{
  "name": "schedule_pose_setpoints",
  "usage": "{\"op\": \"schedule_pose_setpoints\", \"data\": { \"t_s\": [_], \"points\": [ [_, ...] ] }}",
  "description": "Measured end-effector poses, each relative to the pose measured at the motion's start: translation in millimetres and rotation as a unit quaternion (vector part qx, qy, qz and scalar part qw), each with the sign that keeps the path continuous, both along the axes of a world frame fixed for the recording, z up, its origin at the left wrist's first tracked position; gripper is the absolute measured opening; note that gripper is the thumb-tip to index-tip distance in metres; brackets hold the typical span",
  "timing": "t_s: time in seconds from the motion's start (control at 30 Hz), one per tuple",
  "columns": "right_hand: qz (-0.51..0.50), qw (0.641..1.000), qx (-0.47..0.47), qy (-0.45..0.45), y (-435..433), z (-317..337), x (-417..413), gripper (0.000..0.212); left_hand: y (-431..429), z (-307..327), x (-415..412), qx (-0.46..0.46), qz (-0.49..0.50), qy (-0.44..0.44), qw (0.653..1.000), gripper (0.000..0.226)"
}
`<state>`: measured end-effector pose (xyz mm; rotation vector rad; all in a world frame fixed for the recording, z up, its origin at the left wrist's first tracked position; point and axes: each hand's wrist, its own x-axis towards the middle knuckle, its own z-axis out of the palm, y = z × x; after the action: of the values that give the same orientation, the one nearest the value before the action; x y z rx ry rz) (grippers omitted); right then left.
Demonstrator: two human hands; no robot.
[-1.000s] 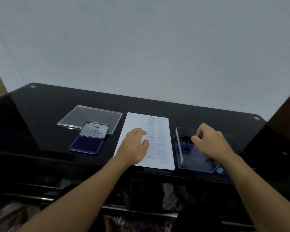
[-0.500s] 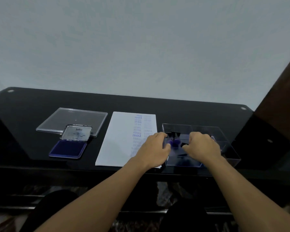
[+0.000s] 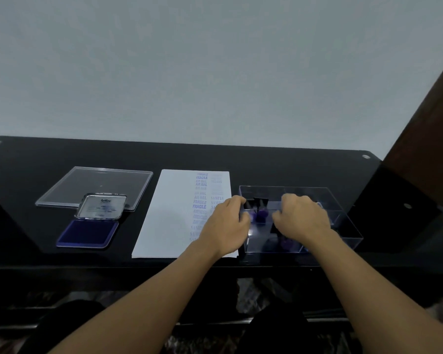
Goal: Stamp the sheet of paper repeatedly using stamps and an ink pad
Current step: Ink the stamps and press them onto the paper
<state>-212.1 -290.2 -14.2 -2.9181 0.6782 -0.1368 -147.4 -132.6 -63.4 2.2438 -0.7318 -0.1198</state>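
Observation:
The white sheet of paper (image 3: 171, 215) lies mid-table, with two columns of blue stamped words down its right side. Left of it sits the open ink pad (image 3: 87, 233), its blue pad facing up and its metal lid (image 3: 101, 206) hinged back. Right of the sheet stands a clear plastic box (image 3: 343, 221) holding stamps with purple handles (image 3: 261, 215). My left hand (image 3: 225, 226) curls over the box's left wall, its wrist above the sheet's lower right corner. My right hand (image 3: 302, 219) reaches down inside the box with bent fingers that hide whatever they touch.
A flat clear plastic lid (image 3: 95, 183) lies behind the ink pad. The black glass table (image 3: 279, 164) ends at a front edge just below the sheet. A dark brown wooden panel (image 3: 430, 129) rises at the right. A pale wall stands behind.
My left hand left the sheet and moved right to the box's left wall. My right hand stayed in the box, shifting slightly. The head view swung right and down.

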Motion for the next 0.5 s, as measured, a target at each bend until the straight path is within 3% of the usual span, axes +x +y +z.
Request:
{"op": "schedule_pose_setpoints", "data": {
  "t_s": [0.1, 0.17, 0.4, 0.5],
  "points": [
    [0.010, 0.996, 0.051, -0.066, -5.1, 5.4, 5.3, 0.014, -5.0, -3.3, 0.3, 0.000, 0.014, -0.006, 1.000, 0.044],
    [0.037, 0.995, 0.067, -0.066, -8.2, 8.3, 11.2, 0.011, -7.3, -6.8, -1.6, 0.011, 0.026, -0.022, 0.999, 0.044],
    [0.113, 0.987, 0.070, 0.092, -11.3, -5.0, 42.7, 0.040, -8.6, -10.1, -2.1, 0.043, 0.037, -0.068, 0.996, 0.042],
    [0.112, 0.983, 0.046, 0.142, -7.1, -6.5, 49.4, 0.039, -8.8, -12.6, 0.4, 0.046, 0.036, -0.068, 0.996, 0.043]
  ]
}}
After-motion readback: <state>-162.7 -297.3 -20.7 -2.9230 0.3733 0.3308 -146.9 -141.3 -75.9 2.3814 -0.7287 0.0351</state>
